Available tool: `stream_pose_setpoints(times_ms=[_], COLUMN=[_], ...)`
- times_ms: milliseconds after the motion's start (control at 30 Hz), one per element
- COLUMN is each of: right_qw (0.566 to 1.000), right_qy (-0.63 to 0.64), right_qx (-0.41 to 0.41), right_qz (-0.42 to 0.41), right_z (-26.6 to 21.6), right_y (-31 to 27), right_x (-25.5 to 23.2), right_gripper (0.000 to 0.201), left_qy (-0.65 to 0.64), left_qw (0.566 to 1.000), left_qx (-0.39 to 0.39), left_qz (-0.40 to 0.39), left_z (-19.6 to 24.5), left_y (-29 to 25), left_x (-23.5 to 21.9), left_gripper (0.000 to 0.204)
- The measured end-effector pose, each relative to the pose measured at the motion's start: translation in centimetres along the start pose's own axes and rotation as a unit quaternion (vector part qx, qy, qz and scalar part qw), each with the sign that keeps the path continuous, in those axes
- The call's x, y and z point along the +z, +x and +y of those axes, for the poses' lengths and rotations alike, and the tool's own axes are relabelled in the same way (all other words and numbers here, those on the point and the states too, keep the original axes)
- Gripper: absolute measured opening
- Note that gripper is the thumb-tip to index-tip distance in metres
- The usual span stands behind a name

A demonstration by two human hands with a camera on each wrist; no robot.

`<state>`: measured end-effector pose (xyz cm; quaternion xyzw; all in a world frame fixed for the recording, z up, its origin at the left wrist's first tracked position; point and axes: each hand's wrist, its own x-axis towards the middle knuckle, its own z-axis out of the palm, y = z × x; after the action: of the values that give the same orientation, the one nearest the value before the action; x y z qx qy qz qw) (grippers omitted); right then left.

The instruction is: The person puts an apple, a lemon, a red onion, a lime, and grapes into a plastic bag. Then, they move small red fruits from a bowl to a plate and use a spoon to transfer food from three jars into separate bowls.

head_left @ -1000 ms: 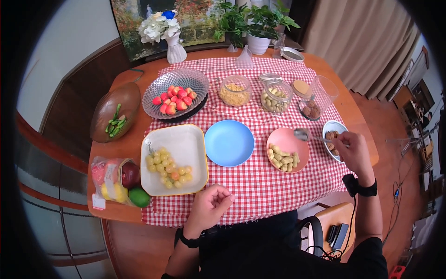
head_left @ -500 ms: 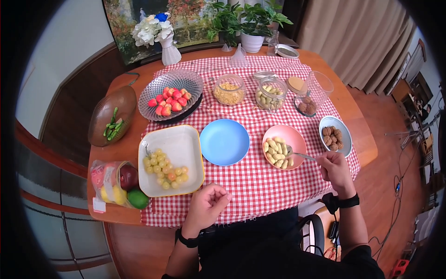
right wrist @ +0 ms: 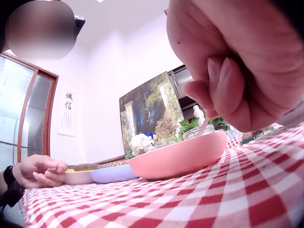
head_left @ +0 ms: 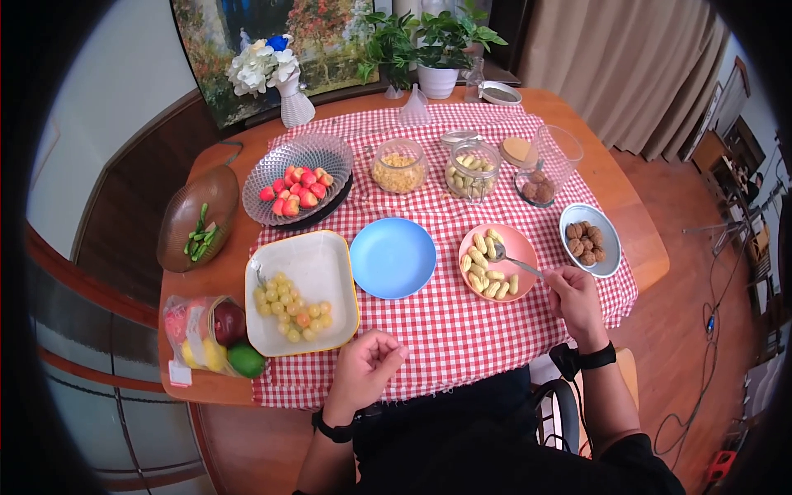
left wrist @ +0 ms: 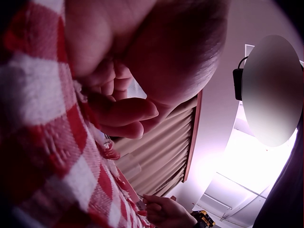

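Observation:
My right hand (head_left: pixel 577 304) pinches the handle of a metal spoon (head_left: pixel 521 266) between thumb and fingers. The spoon's bowl lies in among the peanuts (head_left: pixel 475 262) on a pink plate (head_left: pixel 521 246), its handle crossing the plate's right rim. In the right wrist view, the fingertips hold the handle just above the pink rim (right wrist: pixel 180 159). My left hand (head_left: pixel 369 367) rests at the front edge of the checked tablecloth (head_left: pixel 437 346), fingers loosely curled and holding nothing. Right of the pink plate sits a pale blue bowl (head_left: pixel 609 266) of walnuts (head_left: pixel 584 242).
A blue plate (head_left: pixel 393 257) lies left of the pink one, beside a square dish (head_left: pixel 272 252) of grapes. Behind stand a glass bowl (head_left: pixel 256 186) of red fruit, jars of yellow bits (head_left: pixel 398 172) and peanuts (head_left: pixel 473 175), and a tipped glass (head_left: pixel 561 148) with walnuts.
My right hand has moved left from over the walnut bowl to the pink plate's right side, lowering the spoon into the peanuts. The left hand has stayed in place.

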<state>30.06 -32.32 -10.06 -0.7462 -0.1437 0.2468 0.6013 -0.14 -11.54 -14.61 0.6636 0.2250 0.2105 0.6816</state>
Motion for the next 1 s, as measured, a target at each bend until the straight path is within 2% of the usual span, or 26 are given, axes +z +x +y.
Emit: stream_pose_setpoints(times_ms=[233,433,633,767,867,933,967,1000], right_qw=[0.997,0.993,0.993,0.996,0.996,0.963,0.963,0.925], right_qy=[0.067,0.114,0.116,0.08,0.023,-0.172,-0.173,-0.268], right_qx=[0.031,0.023,-0.001,-0.03,-0.085,-0.203,-0.204,-0.261], right_qz=[-0.014,-0.025,-0.036,-0.033,-0.001,0.046,0.045,0.072], right_z=[-0.2,-0.7,-5.8,-10.0,-12.6,-12.6,-12.2,-11.8], right_y=[0.1,0.4,1.6,4.4,6.7,8.7,9.3,10.0], right_x=[0.1,-1.8,-3.3,-3.2,-0.8,1.1,1.3,1.6], right_gripper=[0.024,0.022,0.025,0.024,0.026,0.029,0.029,0.03], left_qy=[0.018,0.032,0.013,0.009,0.021,0.011,0.01,0.011], left_qw=[1.0,0.999,1.0,1.0,1.0,1.0,1.0,1.0], left_qx=[0.004,-0.007,-0.006,-0.004,-0.002,-0.008,-0.007,0.005], left_qz=[-0.016,-0.019,-0.019,-0.021,-0.02,-0.023,-0.022,-0.02], left_z=[-0.2,0.1,0.2,0.2,0.2,0.4,0.2,-0.1], left_y=[0.0,0.0,-0.1,-0.1,0.0,-0.1,-0.1,0.0], left_x=[-0.4,-0.4,-0.3,-0.3,-0.4,-0.4,-0.3,-0.3], left_gripper=[0.009,0.008,0.009,0.009,0.009,0.009,0.009,0.009])
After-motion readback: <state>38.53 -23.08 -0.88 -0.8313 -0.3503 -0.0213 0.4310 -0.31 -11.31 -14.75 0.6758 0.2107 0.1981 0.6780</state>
